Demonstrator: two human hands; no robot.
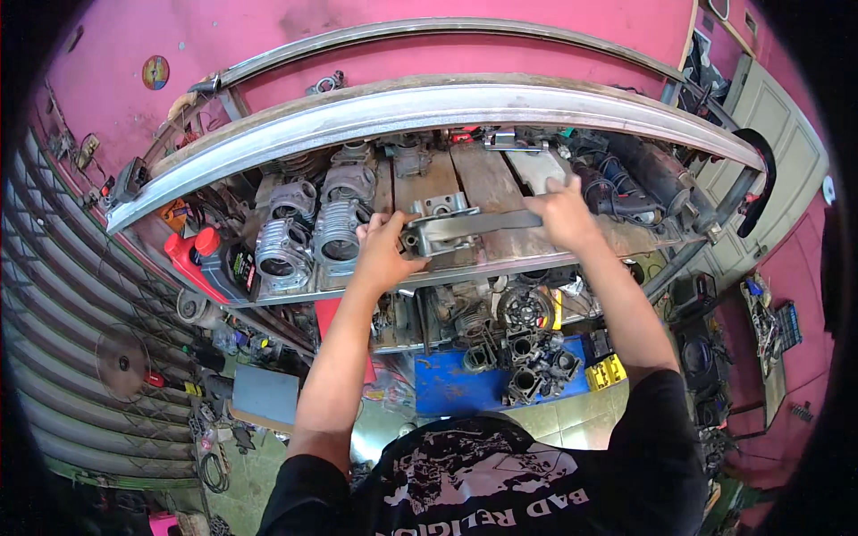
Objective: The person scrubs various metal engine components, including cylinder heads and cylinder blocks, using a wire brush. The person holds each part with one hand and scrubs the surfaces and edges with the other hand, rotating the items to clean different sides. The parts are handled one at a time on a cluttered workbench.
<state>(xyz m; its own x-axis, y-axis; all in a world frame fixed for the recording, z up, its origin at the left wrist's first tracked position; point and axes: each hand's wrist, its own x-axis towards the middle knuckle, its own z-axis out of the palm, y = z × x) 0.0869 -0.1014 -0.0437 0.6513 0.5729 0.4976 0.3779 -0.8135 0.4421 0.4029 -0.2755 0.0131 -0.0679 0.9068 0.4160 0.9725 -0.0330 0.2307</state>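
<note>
Over the front of the wooden shelf, my left hand (386, 246) is closed around the left end of a grey metal engine part (444, 230) with a squared, hollow body. A long, flat, grey-brown strip (509, 221) runs from the part's right side to my right hand (565, 214), whose fingers are closed on its far end. Whether the strip is cloth, abrasive or metal is not clear, and its left end is hidden at the part. Just left of my left hand stand finned engine cylinders (340, 237) with round bores facing me.
Red-capped oil bottles (213, 261) stand at the shelf's left end. A power drill (626, 204) lies to the right among dark parts. A metal rail (447, 96) crosses above the shelf. Below, carburetor-like castings (527, 362) rest on a blue surface (440, 384) beside a yellow box (607, 372).
</note>
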